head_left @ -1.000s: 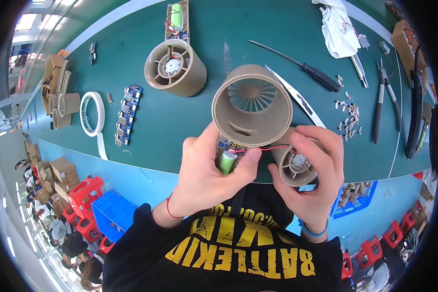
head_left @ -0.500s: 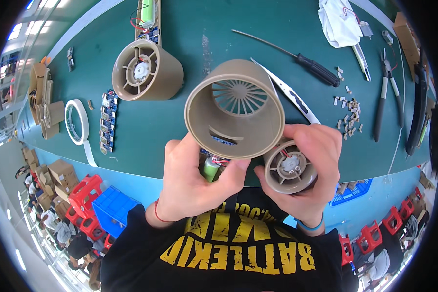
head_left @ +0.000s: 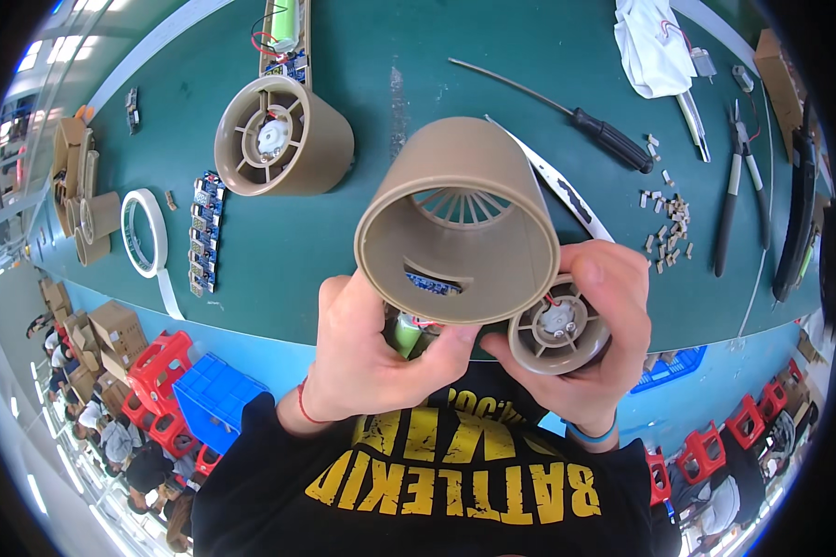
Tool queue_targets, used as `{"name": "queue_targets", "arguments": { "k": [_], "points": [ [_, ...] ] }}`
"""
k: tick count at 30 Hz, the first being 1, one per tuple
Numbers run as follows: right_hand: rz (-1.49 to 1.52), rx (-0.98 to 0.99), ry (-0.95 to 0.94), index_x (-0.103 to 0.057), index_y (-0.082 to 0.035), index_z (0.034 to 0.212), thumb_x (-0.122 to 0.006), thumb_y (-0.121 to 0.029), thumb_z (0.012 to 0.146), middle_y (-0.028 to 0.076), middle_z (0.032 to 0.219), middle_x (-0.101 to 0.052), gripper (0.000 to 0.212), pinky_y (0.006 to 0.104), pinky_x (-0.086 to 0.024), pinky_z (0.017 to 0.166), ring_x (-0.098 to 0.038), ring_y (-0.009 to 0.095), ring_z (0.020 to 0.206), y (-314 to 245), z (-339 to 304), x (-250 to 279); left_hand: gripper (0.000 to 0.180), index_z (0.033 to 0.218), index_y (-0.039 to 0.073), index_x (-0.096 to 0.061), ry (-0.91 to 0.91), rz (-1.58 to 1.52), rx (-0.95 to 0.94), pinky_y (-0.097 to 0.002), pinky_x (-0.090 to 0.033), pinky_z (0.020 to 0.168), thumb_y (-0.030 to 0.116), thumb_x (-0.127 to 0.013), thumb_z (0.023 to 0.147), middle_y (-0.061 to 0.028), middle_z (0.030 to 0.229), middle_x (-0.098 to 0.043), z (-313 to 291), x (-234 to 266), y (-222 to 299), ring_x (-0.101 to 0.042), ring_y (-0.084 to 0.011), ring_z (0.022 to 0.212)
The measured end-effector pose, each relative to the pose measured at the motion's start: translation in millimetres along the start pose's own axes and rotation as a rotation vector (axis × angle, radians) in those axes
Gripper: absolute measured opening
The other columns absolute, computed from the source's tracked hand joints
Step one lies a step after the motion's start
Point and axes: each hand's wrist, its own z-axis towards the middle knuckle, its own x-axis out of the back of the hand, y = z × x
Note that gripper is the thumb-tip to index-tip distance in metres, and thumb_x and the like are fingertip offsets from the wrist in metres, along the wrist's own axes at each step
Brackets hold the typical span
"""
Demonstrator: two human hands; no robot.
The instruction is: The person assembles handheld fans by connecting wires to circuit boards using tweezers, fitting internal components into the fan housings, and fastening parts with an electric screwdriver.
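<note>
A wide tan plastic cylinder (head_left: pixel 464 167) with a slotted grille at its far end is held up over the table's near edge. My left hand (head_left: pixel 367 348) grips its lower left side, thumb and fingers about a part with a green battery cell (head_left: pixel 406 334). Through a slot in the cylinder's wall a blue circuit board (head_left: pixel 434 284) shows. My right hand (head_left: pixel 594 334) is closed around a smaller tan ring (head_left: pixel 559 320), which has spokes, a small motor and red wires in its middle. The ring sits right beside the cylinder's lower right rim.
On the green table (head_left: pixel 344 251) stand a similar fan housing (head_left: pixel 288 135), a tape roll (head_left: pixel 145 232) and a strip of circuit boards (head_left: pixel 206 232). To the right lie a screwdriver (head_left: pixel 576 116), white tweezers (head_left: pixel 567 190), small connectors (head_left: pixel 669 223) and pliers (head_left: pixel 738 181).
The cylinder has tilted, so its grille shows less and the board in its slot shows more. The ring has shifted slightly right and down with my right hand.
</note>
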Motion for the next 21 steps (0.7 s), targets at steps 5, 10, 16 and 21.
{"name": "queue_targets", "arguments": {
  "k": [5,10,16,21],
  "points": [
    [0.022,-0.007,-0.004,-0.044,-0.006,0.138,-0.092,-0.015,0.065,0.018,0.111,-0.062,0.087,0.04,-0.046,0.081,-0.057,0.028,0.097,-0.5,-0.4,-1.6,0.022,0.096,-0.005,-0.063,0.067,-0.053,0.004,-0.0253,-0.051,0.061,0.003,-0.071,0.077,-0.0105,0.086,-0.07,0.6,-6.3,2.9,-0.068,-0.015,0.068],
    [0.071,-0.012,0.13,-0.058,-0.004,0.127,-0.091,-0.011,0.06,0.012,0.106,-0.067,0.075,0.038,-0.048,0.08,-0.063,0.03,0.092,1.7,-2.5,-7.0,0.009,0.085,-0.006,-0.063,0.109,-0.116,0.004,-0.0227,-0.047,0.05,0.0,-0.064,0.078,-0.0103,0.078,-0.066,-0.5,-10.3,2.2,-0.063,-0.0116,0.055],
    [0.038,-0.044,-0.017,-0.041,-0.006,0.14,-0.09,-0.013,0.067,0.02,0.117,-0.059,0.089,0.0386,-0.046,0.084,-0.057,0.027,0.101,-3.2,-6.9,3.2,0.037,0.109,-0.004,-0.061,0.039,0.006,-0.04,-0.0273,-0.056,0.07,0.005,-0.077,0.078,-0.0105,0.093,-0.073,0.2,-5.5,-1.1,-0.073,-0.0177,0.082],
    [0.189,-0.109,0.146,-0.054,-0.002,0.128,-0.091,-0.006,0.058,0.019,0.109,-0.065,0.078,0.0388,-0.05,0.082,-0.065,0.031,0.094,-12.6,-8.7,-2.7,0.04,0.114,-0.003,-0.057,0.02,-0.197,0.026,-0.0266,-0.056,0.07,0.006,-0.077,0.08,-0.0097,0.093,-0.072,-0.7,-6.6,5.7,-0.073,-0.0157,0.083]
  ]
}}
